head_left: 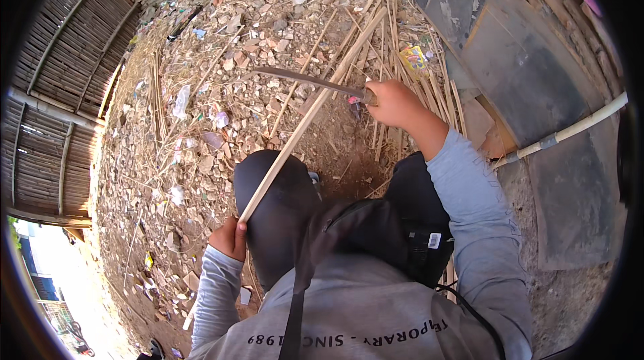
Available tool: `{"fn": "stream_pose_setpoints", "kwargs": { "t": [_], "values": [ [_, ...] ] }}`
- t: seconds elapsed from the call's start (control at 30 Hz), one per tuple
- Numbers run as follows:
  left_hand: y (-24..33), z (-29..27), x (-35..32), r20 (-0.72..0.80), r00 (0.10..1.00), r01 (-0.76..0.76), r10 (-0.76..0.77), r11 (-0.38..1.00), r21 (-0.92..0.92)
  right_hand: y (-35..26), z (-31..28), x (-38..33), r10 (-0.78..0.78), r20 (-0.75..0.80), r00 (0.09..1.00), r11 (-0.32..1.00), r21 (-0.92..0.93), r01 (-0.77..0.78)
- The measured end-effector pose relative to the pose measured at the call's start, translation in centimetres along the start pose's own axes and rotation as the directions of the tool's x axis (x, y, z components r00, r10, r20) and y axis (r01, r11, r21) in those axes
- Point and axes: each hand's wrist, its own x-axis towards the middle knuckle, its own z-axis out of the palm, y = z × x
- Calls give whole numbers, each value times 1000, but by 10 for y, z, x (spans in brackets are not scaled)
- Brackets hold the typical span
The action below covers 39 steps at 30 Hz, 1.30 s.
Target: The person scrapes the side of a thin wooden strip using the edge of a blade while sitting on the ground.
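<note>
My left hand (230,237) grips the near end of a long pale bamboo strip (308,113) beside my left knee. The strip slants up and to the right over my knee toward a pile of split bamboo sticks (409,71). My right hand (394,103) is closed around the handle of a long curved knife (305,79). The dark blade points left and lies across the strip near its middle; whether it touches the strip is not clear. I sit with both knees in dark trousers and a grey long-sleeved top.
Rubble, stones, dry straw and litter cover the ground (221,78) ahead. A bamboo slat wall (54,91) stands at the left. Dark slabs (530,78) and a white pipe (570,130) lie on the right. More thin sticks (157,95) lie at the left.
</note>
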Motion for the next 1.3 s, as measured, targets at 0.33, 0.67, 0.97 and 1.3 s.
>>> {"fn": "stream_pose_setpoints", "kwargs": {
  "t": [0.33,0.67,0.97,1.3],
  "values": [
    [-1,9,9,-121,991,-54,63,996,73,33,11,17,168,70,983,983,58,-172],
    [2,-6,3,81,995,-59,64,996,-64,-1,16,2,-239,32,971,969,-55,240],
    [-9,-10,5,316,943,214,-101,914,-346,-21,-5,1,-166,138,976,971,-147,186],
    [2,-19,-3,364,926,236,-106,911,-337,-7,-4,3,-42,44,998,996,-75,45]
  ]
}}
